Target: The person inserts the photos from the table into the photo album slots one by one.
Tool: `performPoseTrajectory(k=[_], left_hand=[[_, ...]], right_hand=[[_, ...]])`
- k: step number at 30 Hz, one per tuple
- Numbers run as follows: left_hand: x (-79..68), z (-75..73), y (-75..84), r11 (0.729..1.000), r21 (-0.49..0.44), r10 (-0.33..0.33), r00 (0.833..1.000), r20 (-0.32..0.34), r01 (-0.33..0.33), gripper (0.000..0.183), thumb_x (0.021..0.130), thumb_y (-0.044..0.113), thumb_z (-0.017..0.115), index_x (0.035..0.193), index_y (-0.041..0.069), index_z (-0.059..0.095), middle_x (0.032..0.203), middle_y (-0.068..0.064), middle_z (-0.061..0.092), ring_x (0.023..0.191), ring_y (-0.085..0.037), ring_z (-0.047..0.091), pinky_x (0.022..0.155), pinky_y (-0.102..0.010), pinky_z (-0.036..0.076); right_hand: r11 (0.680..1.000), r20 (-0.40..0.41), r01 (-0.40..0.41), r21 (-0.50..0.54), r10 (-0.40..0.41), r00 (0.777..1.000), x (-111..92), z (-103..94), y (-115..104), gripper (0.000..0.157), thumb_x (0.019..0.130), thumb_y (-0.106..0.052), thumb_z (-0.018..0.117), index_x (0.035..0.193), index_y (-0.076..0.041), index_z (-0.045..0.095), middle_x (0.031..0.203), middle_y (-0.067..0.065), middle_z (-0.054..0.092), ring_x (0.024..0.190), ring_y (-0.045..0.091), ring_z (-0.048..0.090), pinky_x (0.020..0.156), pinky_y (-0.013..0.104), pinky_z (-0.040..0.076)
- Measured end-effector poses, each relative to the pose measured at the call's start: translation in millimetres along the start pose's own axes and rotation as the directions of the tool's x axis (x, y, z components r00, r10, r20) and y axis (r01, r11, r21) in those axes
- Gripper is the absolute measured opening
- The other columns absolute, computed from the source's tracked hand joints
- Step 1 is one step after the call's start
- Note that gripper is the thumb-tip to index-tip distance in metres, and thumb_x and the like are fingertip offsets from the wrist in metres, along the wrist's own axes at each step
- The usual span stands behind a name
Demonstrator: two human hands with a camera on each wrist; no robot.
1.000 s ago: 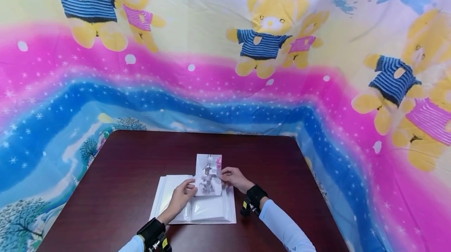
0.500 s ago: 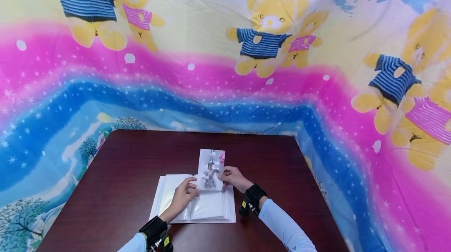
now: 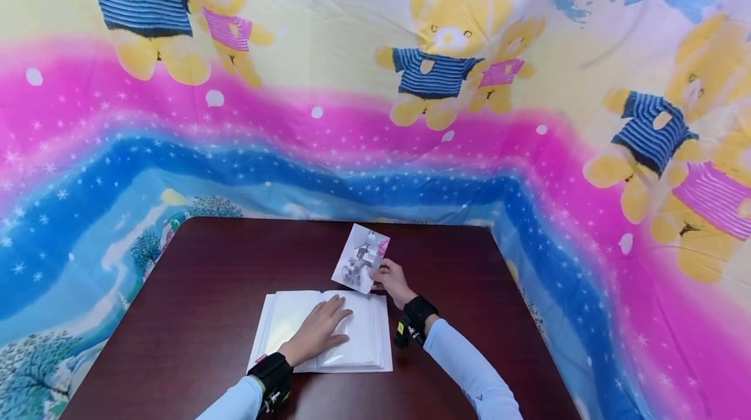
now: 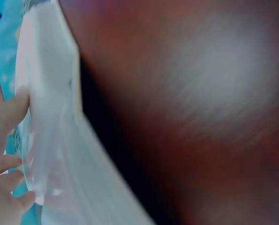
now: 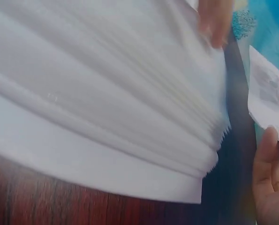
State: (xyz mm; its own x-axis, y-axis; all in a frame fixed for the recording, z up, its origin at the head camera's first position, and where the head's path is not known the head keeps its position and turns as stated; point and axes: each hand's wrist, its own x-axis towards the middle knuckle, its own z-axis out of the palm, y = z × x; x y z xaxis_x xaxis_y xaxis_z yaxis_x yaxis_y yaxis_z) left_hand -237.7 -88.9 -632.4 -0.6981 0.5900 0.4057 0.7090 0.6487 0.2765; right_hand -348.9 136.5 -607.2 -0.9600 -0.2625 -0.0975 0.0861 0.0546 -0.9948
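A photo album (image 3: pixel 360 335) with clear sleeve pages lies spread on the dark table. My left hand (image 3: pixel 319 330) rests on its middle, fingers extended over the pages; in the left wrist view its thumb (image 4: pixel 15 110) and fingertips are right at the clear pages. Beyond the album's far edge, my right hand (image 3: pixel 393 282) pinches a printed photo (image 3: pixel 360 258) by its lower right side. This photo is mostly grey and white with a pink patch, and it tilts to the right. The right wrist view shows the thumb (image 5: pixel 269 140) on the photo's edge (image 5: pixel 266 91).
The dark red-brown table (image 3: pixel 235 250) extends around the album on all sides. A cloth backdrop (image 3: pixel 328 146) with printed bears hangs right behind the table's far edge. Each wrist wears a black strap (image 3: pixel 419 312) with a small camera.
The photo has left the left hand and moved away and to the right in the right hand, tilting clockwise. My left hand has flattened onto the album pages.
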Motion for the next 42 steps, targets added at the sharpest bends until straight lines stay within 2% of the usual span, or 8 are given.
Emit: performPoseTrajectory(k=[6,10,15,21,24,28,38,42], left_hand=[[2.8,-3.6,-7.4,0.998,-0.004,-0.054,0.99,0.127,0.055,0.063,0.085,0.033,0.077,0.132,-0.004,0.057,0.14,-0.035,0.045,0.132,-0.048,0.042,0.106,-0.063,0.033],[2.8,-3.5,-7.3,1.0,0.004,-0.029,0.995,0.096,0.028,0.059,0.084,0.031,0.078,0.127,-0.004,0.06,0.134,-0.033,0.052,0.127,-0.047,0.047,0.103,-0.064,0.035],[2.0,1.2,-5.5,0.999,0.047,-0.004,1.0,0.01,0.004,0.052,0.081,0.032,0.08,0.119,-0.001,0.064,0.13,-0.032,0.055,0.123,-0.046,0.051,0.1,-0.063,0.039],[-1.9,7.8,-5.5,0.999,0.051,-0.002,1.0,-0.012,0.002,0.051,0.082,0.033,0.079,0.119,0.0,0.064,0.132,-0.032,0.053,0.124,-0.046,0.05,0.097,-0.063,0.041],[-3.1,8.5,-7.0,0.999,0.053,0.01,1.0,-0.022,-0.008,0.052,0.082,0.033,0.079,0.119,0.0,0.064,0.132,-0.032,0.053,0.125,-0.046,0.049,0.096,-0.063,0.042],[-2.8,5.7,-8.5,0.999,0.032,-0.01,1.0,0.002,0.01,0.053,0.083,0.032,0.078,0.123,-0.001,0.062,0.137,-0.033,0.05,0.128,-0.048,0.046,0.097,-0.064,0.04],[-1.5,0.7,-8.1,0.998,0.001,-0.067,0.993,0.101,0.067,0.056,0.089,0.036,0.072,0.131,0.001,0.06,0.146,-0.032,0.041,0.136,-0.048,0.036,0.105,-0.063,0.034],[-3.6,2.2,-10.2,0.999,0.01,-0.048,0.997,0.066,0.047,0.056,0.087,0.036,0.074,0.128,0.001,0.062,0.143,-0.032,0.044,0.134,-0.048,0.039,0.103,-0.062,0.037]], right_hand=[[1.0,0.018,-0.012,0.0,0.012,1.0,-4,16.3,-10,0.018,0.098,0.002,0.057,0.107,0.013,0.045,0.088,0.031,0.057,0.092,0.05,0.062,0.089,0.058,0.051],[0.999,-0.011,-0.019,-0.034,0.019,1.0,-5,23.3,-21,0.027,0.097,0.004,0.055,0.119,0.016,0.044,0.105,0.041,0.056,0.099,0.053,0.06,0.09,0.059,0.05],[0.996,-0.1,-0.012,-0.085,0.003,0.995,15,24.1,1,0.036,0.094,0.003,0.061,0.127,0.01,0.048,0.105,0.034,0.062,0.091,0.045,0.066,0.082,0.052,0.056],[0.946,0.005,0.219,-0.237,-0.224,0.975,38,9.4,60,0.022,0.092,-0.01,0.07,0.095,-0.005,0.049,0.071,0.01,0.061,0.064,0.024,0.064,0.057,0.035,0.056],[0.943,0.023,0.208,-0.259,-0.209,0.978,39,10.7,64,0.026,0.091,-0.01,0.07,0.089,-0.004,0.045,0.066,0.007,0.058,0.061,0.02,0.059,0.054,0.032,0.052],[0.938,0.001,0.112,-0.328,-0.119,0.993,17,19.2,22,0.021,0.09,-0.001,0.066,0.095,0.003,0.046,0.072,0.01,0.055,0.066,0.023,0.056,0.058,0.031,0.049],[0.853,0.029,0.049,-0.52,-0.039,0.999,10,14.8,0,0.028,0.094,-0.003,0.064,0.118,0.005,0.054,0.087,0.014,0.059,0.073,0.023,0.057,0.061,0.034,0.047],[0.766,0.088,0.11,-0.634,-0.07,0.994,17,13.4,6,0.035,0.092,-0.001,0.065,0.124,0.008,0.054,0.082,0.011,0.059,0.069,0.02,0.056,0.058,0.03,0.045]])
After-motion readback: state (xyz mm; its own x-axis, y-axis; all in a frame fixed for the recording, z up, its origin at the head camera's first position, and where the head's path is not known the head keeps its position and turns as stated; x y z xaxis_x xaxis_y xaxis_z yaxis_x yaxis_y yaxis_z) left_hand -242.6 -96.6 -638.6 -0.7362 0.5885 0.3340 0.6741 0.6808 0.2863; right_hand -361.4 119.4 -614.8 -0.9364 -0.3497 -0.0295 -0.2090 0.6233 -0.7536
